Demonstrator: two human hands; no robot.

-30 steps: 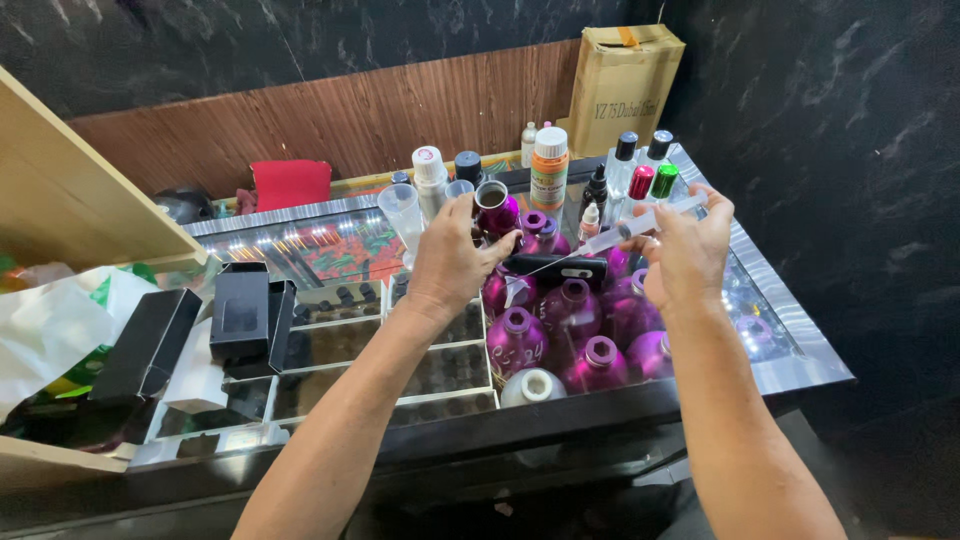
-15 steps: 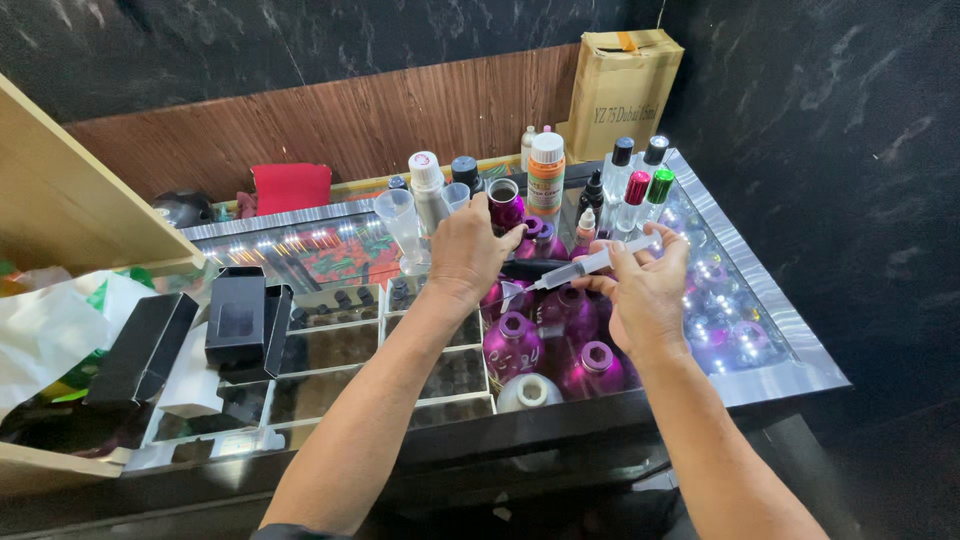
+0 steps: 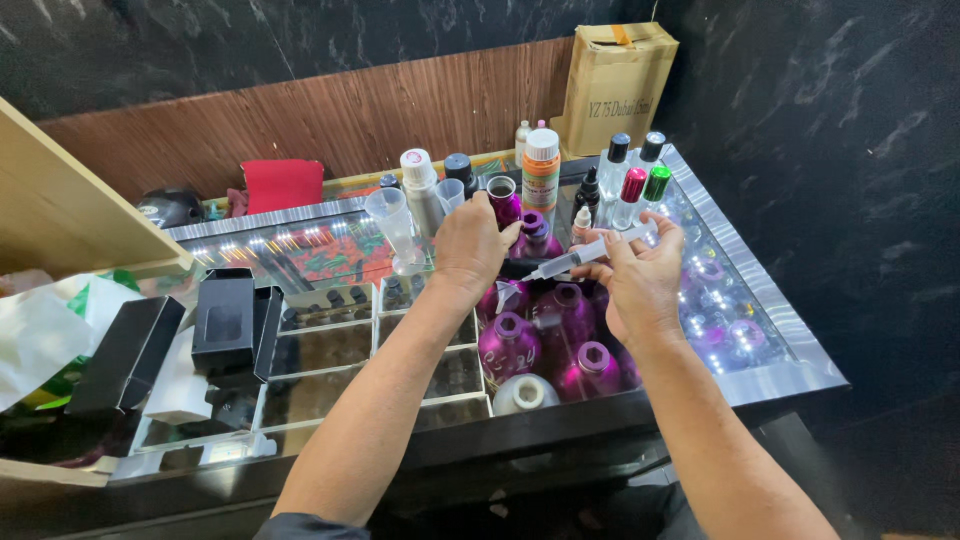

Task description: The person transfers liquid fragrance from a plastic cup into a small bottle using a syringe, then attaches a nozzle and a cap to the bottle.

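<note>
**Glass-topped tabletop with bottles and syringe: contents and hand positions**

A cluster of round purple bottles [image 3: 545, 335], necks open and uncapped, is set on the right half of the glass-topped tabletop [image 3: 780, 370]; their fill level cannot be told. One white round bottle [image 3: 525, 393] stands at the front edge, just beside the cluster. Behind are ranged a clear plastic funnel-shaped cup [image 3: 392, 222], a white-capped bottle [image 3: 420, 190], an orange bottle with a white cap [image 3: 540, 175], and clear dropper bottles with black, red and green caps [image 3: 632, 180]. A cardboard box [image 3: 612, 85] is stood at the back right corner. Black boxes [image 3: 222, 320] lie on the left part of the tabletop, over glass compartments holding small dark-capped vials [image 3: 335, 300].

Left hand [image 3: 470, 245]: curled downward over the back of the purple cluster, fingers closed on a dark item beneath; what is gripped cannot be told with certainty.

Right hand [image 3: 640, 280]: closed around a clear syringe [image 3: 585, 255], held nearly level above the purple bottles, its tip pointing left toward the left hand
</note>
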